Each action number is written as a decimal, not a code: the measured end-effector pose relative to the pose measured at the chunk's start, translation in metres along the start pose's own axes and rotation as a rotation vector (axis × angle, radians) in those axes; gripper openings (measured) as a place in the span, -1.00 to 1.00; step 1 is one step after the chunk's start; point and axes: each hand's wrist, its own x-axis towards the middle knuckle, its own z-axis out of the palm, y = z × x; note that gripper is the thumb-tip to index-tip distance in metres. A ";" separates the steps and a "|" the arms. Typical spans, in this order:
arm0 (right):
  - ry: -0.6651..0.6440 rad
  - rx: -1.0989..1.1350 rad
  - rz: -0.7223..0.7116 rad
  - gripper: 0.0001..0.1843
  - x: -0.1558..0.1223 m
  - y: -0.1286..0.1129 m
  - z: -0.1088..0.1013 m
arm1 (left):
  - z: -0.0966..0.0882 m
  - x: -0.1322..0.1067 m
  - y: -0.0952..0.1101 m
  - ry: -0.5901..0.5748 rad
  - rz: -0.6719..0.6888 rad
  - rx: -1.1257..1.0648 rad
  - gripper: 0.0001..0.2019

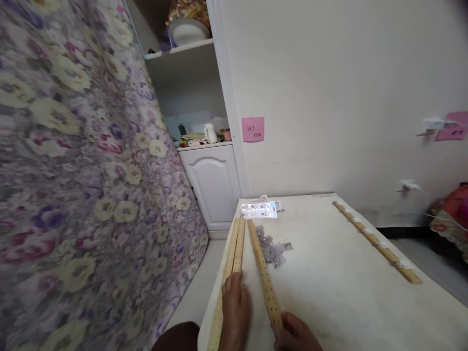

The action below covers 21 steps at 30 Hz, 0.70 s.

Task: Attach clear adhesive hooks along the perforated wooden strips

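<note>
Two perforated wooden strips (pixel 238 246) lie side by side along the left edge of the white table (pixel 329 292). My left hand (pixel 236 307) is on them, its fingers curled over the wood. Between thumb and fingers, my right hand (pixel 295 334) grips the near end of another perforated wooden strip (pixel 263 275), which slants away toward the back. Just right of that strip is a pile of small clear plastic packets (pixel 272 252); their contents are too small to make out. Beyond the strips' far ends sits a clear-and-white package (pixel 259 209).
Along the table's right side lies a wooden strip with several white pieces (pixel 378 242) spaced on it. A floral curtain (pixel 91 170) hangs at the left. Behind stand a white cabinet (pixel 212 183) and a wall with a pink note (pixel 253 129).
</note>
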 end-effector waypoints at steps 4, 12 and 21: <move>-0.003 0.036 0.063 -0.57 0.022 0.004 0.029 | -0.014 -0.009 -0.014 -0.002 -0.034 0.012 -0.63; -0.092 -0.034 0.035 -0.62 0.054 0.017 0.053 | -0.018 -0.016 -0.026 -0.054 -0.057 -0.025 -0.63; -0.135 -0.490 0.011 -0.89 0.059 0.011 0.061 | -0.032 -0.017 -0.032 -0.135 -0.175 -0.105 -0.62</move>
